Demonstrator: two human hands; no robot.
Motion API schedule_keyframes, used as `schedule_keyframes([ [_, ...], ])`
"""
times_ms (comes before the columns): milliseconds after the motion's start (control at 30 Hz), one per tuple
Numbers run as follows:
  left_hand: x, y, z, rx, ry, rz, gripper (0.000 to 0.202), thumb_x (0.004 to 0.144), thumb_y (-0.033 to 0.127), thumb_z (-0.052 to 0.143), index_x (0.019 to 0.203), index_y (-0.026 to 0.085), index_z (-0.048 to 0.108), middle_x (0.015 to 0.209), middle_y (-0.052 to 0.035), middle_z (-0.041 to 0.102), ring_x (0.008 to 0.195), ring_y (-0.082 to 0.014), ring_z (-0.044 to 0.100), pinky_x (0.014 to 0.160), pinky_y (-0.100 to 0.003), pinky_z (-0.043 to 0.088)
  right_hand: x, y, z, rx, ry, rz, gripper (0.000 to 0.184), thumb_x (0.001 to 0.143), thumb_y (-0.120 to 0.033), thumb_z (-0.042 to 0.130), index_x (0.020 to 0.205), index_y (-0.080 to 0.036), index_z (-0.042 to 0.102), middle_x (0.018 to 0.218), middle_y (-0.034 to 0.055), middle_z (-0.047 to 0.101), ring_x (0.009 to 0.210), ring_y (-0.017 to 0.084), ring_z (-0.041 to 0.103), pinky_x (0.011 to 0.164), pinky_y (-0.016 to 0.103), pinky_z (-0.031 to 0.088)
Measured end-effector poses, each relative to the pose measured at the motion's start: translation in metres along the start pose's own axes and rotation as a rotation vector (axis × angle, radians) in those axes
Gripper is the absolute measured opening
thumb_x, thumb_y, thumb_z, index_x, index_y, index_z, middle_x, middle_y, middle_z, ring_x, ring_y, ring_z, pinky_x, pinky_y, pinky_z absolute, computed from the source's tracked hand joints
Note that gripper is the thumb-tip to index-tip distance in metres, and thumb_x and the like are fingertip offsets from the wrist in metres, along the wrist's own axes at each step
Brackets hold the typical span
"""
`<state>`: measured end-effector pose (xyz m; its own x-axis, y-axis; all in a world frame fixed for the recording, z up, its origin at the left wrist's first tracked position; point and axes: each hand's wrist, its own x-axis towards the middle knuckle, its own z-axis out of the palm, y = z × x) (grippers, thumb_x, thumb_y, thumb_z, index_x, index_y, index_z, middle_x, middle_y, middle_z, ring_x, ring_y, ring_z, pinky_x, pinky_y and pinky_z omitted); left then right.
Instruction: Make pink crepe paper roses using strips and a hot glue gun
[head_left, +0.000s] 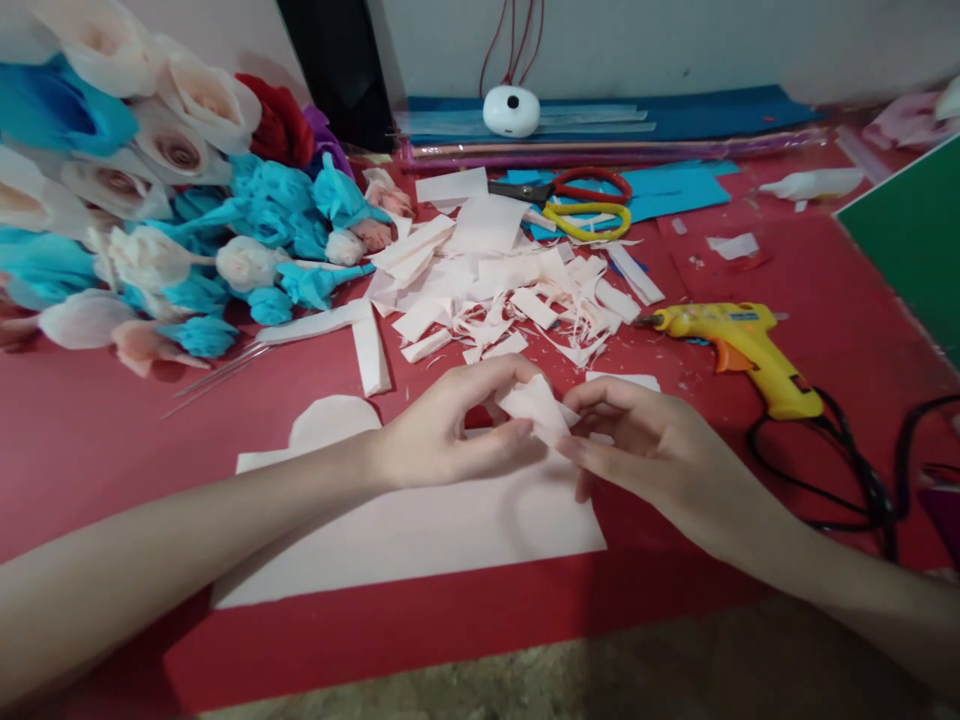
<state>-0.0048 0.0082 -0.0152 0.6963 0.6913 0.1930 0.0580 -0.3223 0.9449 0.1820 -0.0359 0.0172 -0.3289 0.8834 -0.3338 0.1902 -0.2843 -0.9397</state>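
Observation:
Between my two hands is a small folded piece of pale pink crepe paper (538, 405). My left hand (480, 425) pinches its left side between thumb and fingers. On the other side, the thumb and fingertips of my right hand (637, 435) close on its lower right edge. Below the hands lies a wide sheet of pale paper (420, 525), flat on the red tabletop, with a rounded piece (334, 422) at its upper left. Just beyond my fingers spreads a heap of cut paper strips and scraps (510, 275).
Blue, white and red paper flowers (187, 200) crowd the left. Scissors (577, 200) with red and yellow handles rest behind the scraps. A yellow glue gun (742, 345) with a black cord (862, 480) lies right. Thin wires (217, 378) and a green board (915, 240) flank the work.

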Motion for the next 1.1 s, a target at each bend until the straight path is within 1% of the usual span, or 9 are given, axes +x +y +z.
schedule_keyframes([
  [200,-0.002,0.000,-0.002,-0.232,0.004,-0.067,0.024,0.083,0.025,0.043,0.101,0.012,0.051,0.089,-0.0073,0.054,0.071,-0.0134,0.052,0.063,-0.024,0.046,-0.002,-0.003,-0.003,-0.085,0.038,-0.065,0.014,0.076,-0.029,0.061,0.084,-0.019,0.054,0.077,-0.0018,0.057,0.061,0.007,0.056,0.051,0.015,0.048],
  [333,-0.003,-0.005,-0.001,-0.400,0.041,-0.105,0.037,0.083,0.041,0.042,0.107,0.014,0.052,0.092,-0.0082,0.057,0.075,-0.0167,0.056,0.066,-0.026,0.047,-0.008,-0.006,-0.005,-0.354,0.121,-0.216,0.014,0.077,-0.029,0.060,0.086,-0.020,0.055,0.077,-0.0023,0.059,0.062,0.007,0.055,0.053,0.014,0.046],
  [433,-0.004,-0.006,-0.001,-0.440,0.031,-0.160,0.040,0.083,0.044,0.041,0.105,0.015,0.056,0.096,-0.0103,0.061,0.082,-0.0200,0.059,0.073,-0.030,0.048,-0.012,-0.008,-0.007,-0.563,0.160,-0.307,0.009,0.079,-0.027,0.058,0.086,-0.020,0.056,0.072,-0.0040,0.059,0.060,0.006,0.054,0.053,0.014,0.043],
  [533,-0.003,-0.001,-0.002,-0.435,-0.031,-0.161,0.040,0.084,0.044,0.041,0.104,0.013,0.058,0.092,-0.0121,0.066,0.076,-0.0200,0.061,0.071,-0.032,0.049,-0.014,-0.008,-0.009,-0.734,0.201,-0.438,0.008,0.079,-0.023,0.058,0.086,-0.020,0.056,0.073,-0.0051,0.060,0.063,0.006,0.054,0.059,0.016,0.042],
  [600,-0.002,0.004,-0.002,-0.397,-0.050,-0.146,0.037,0.085,0.040,0.043,0.101,0.012,0.060,0.082,-0.0106,0.068,0.069,-0.0182,0.062,0.066,-0.029,0.050,-0.013,-0.006,-0.010,-0.834,0.242,-0.544,0.010,0.078,-0.020,0.058,0.088,-0.019,0.056,0.080,-0.0042,0.062,0.070,0.007,0.055,0.066,0.017,0.042],
  [700,0.000,0.008,-0.002,-0.321,-0.049,-0.156,0.033,0.084,0.035,0.045,0.098,0.010,0.060,0.078,-0.0095,0.069,0.070,-0.0185,0.064,0.064,-0.027,0.051,-0.011,-0.004,-0.011,-0.938,0.277,-0.652,0.010,0.079,-0.018,0.057,0.089,-0.019,0.056,0.085,-0.0025,0.063,0.078,0.008,0.056,0.072,0.018,0.042],
  [833,0.000,0.007,-0.003,-0.196,0.007,-0.150,0.031,0.084,0.033,0.045,0.095,0.010,0.063,0.083,-0.0086,0.070,0.075,-0.0181,0.064,0.066,-0.025,0.050,-0.011,-0.005,-0.012,-0.945,0.246,-0.656,0.010,0.081,-0.019,0.056,0.090,-0.017,0.059,0.087,-0.0005,0.063,0.080,0.008,0.057,0.074,0.018,0.042],
  [933,0.000,0.006,-0.003,-0.190,0.014,-0.140,0.029,0.086,0.029,0.042,0.093,0.013,0.066,0.085,-0.0059,0.070,0.079,-0.0167,0.064,0.072,-0.024,0.050,-0.012,-0.005,-0.013,-0.929,0.214,-0.655,0.012,0.082,-0.020,0.055,0.092,-0.016,0.060,0.090,0.0003,0.063,0.082,0.008,0.057,0.077,0.017,0.043],
  [1100,0.001,0.007,-0.002,-0.180,0.002,-0.192,0.027,0.085,0.026,0.044,0.093,0.015,0.067,0.083,-0.0038,0.071,0.075,-0.0149,0.065,0.068,-0.021,0.051,-0.010,-0.003,-0.016,-0.938,0.169,-0.649,0.014,0.082,-0.021,0.055,0.095,-0.016,0.061,0.092,0.0009,0.063,0.084,0.009,0.057,0.077,0.018,0.043],
])
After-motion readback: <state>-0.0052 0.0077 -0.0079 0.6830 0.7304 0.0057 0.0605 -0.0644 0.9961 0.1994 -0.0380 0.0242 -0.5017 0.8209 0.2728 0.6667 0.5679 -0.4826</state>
